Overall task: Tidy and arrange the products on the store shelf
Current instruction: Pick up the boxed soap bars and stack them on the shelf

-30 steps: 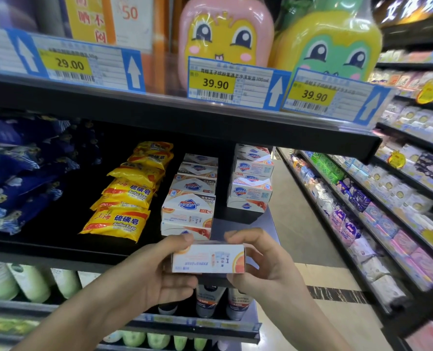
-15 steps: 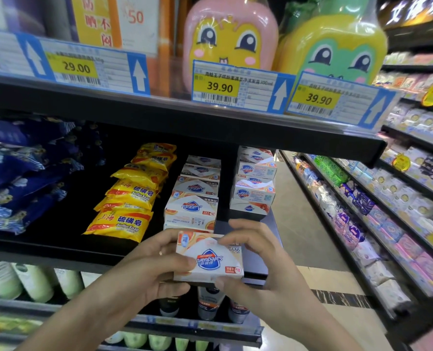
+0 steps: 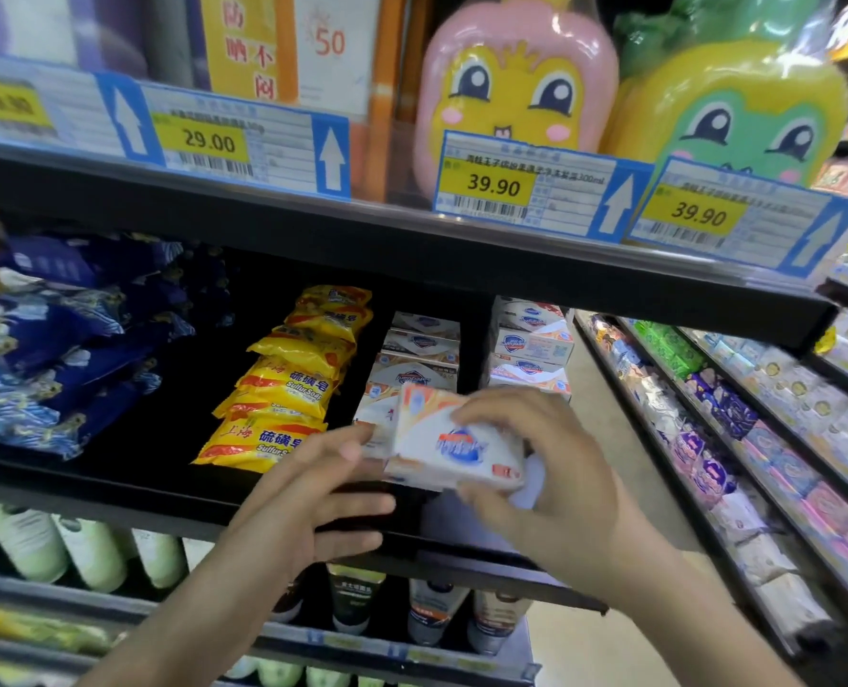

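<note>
White soap box (image 3: 454, 446) tilted, held just in front of the near end of the middle soap-box row (image 3: 414, 361) on the black shelf (image 3: 114, 480). My right hand (image 3: 536, 480) grips it, fingers curled over top and right side. My left hand (image 3: 307, 493) has relaxed fingers, thumb touching its left edge. Yellow sulfur soap packs (image 3: 283, 389) sit left, another box stack (image 3: 531, 344) far right.

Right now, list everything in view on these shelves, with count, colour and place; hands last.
soap box in hand: one, white and orange, front of the middle shelf
stacked soap boxes: several, white and orange, two stacks behind it
sulfur soap packs: a row, yellow, left of the boxes
blue packets: a pile, dark blue, far left
cartoon bottles: two, pink and green-yellow, top shelf
price tags: at least four, yellow on blue-white, top shelf edge
left hand: touches the box
right hand: grips the box
</note>
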Demonstrator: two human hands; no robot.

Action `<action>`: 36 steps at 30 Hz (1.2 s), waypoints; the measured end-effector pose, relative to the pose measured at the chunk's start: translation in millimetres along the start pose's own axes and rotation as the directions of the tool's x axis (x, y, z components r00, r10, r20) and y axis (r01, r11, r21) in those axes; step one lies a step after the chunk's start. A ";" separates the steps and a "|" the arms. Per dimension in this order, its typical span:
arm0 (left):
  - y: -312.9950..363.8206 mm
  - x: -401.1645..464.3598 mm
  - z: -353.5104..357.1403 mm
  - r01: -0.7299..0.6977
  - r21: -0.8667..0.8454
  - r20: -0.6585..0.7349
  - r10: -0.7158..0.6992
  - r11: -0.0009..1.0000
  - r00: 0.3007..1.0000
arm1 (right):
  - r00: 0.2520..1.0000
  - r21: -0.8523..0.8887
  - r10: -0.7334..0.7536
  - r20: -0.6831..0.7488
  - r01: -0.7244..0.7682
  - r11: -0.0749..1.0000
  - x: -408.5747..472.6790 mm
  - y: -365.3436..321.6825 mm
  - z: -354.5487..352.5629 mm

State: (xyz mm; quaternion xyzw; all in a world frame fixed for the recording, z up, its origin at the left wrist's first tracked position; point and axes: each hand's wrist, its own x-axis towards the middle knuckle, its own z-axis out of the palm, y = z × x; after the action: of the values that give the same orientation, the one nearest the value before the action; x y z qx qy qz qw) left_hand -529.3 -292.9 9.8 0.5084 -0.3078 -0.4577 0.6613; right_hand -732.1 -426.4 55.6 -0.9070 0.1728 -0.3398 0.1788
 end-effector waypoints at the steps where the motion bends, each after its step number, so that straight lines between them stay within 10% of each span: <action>1: -0.2 0.3 -1.6 -0.006 0.092 -0.075 0.013 0.996 0.997 | 1.000 0.003 0.000 -0.028 0.001 1.000 10.5 2.9 -3.5; 3: -9.4 -1.5 -10.5 -0.121 0.410 -0.104 0.178 0.904 0.978 | 0.999 -0.041 0.005 -0.049 -0.007 0.999 37.4 10.3 -6.0; 5: -17.5 -5.4 -16.7 -0.304 0.733 0.116 0.328 0.608 0.938 | 0.998 -0.132 0.065 -0.024 -0.067 0.989 68.9 21.5 -1.4; 10: -27.1 7.9 -18.7 -0.446 0.875 0.373 0.326 0.189 0.869 | 0.960 -0.360 0.239 0.145 -0.174 0.917 145.0 58.1 24.4; 26: -42.2 34.9 -43.4 -0.477 0.839 0.398 0.304 0.262 0.866 | 0.855 -0.477 0.454 0.252 -0.299 0.827 199.3 93.5 55.3; 32: -42.4 31.4 -41.5 -0.467 0.848 0.381 0.323 0.251 0.866 | 0.986 -0.553 0.135 -0.095 -0.165 0.817 137.8 74.2 36.1; 36: -43.8 30.1 -33.5 -0.468 0.837 0.370 0.337 0.284 0.866 | 0.919 -0.574 0.185 -0.349 -0.366 0.733 82.5 89.1 18.8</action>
State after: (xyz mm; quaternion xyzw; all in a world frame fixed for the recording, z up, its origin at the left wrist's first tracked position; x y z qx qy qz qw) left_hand -501.1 -310.4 -43.6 0.6597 -0.6625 -0.0629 0.3491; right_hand -677.9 -536.5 48.7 -0.8231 0.4322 -0.3516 -0.1103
